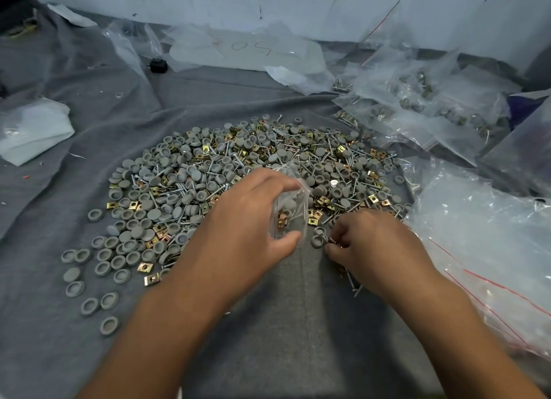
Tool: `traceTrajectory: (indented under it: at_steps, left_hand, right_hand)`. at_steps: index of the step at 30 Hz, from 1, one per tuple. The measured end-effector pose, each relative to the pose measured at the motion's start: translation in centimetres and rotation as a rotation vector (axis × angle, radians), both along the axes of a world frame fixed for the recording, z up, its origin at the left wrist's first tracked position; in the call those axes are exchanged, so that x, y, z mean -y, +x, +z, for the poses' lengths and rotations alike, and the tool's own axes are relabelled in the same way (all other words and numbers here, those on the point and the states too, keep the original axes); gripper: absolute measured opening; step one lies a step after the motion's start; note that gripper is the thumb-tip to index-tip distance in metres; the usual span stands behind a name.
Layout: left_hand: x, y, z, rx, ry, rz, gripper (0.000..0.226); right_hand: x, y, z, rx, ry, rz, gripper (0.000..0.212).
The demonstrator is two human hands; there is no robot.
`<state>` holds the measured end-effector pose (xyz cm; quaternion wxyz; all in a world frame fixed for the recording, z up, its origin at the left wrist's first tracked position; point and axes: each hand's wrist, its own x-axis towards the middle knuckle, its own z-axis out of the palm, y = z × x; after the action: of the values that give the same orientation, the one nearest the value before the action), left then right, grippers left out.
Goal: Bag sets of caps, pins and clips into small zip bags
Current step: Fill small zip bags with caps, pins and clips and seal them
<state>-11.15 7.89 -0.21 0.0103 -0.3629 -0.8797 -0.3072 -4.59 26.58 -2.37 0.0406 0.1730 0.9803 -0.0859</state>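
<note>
Steel pins pinched in my curled right hand [368, 243] could slip onto the grey cloth [283, 324] if I rush toward the small clear zip bag [288, 212] that my left hand [253, 217] grips beside it, at the edge of the heaped grey caps, brass clips and pins [253, 160].

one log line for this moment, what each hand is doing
left hand: holds small zip bag open | right hand: pinches pin at pile edge | bag: partly filled

head-worn view, looking down, close over hands [298, 237]
</note>
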Motion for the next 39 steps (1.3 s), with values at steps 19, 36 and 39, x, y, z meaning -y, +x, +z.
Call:
traceTrajectory:
  at_steps: [19, 36, 39]
  left_hand:
    - [-0.1, 0.0, 0.0, 0.010, -0.024, 0.025, 0.060]
    - [-0.3, 0.2, -0.1, 0.068, -0.003, 0.027, 0.055]
    - [-0.2, 0.1, -0.1, 0.043, -0.017, 0.034, 0.057]
  right_hand:
    - [-2.1, -0.5, 1.6, -0.316, -0.716, 0.086, 0.005]
    - [0.7, -0.6, 2.1, -0.680, -0.670, 0.278, 0.009]
    - [-1.2, -0.6, 1.7, -0.569, -0.556, 0.165, 0.001]
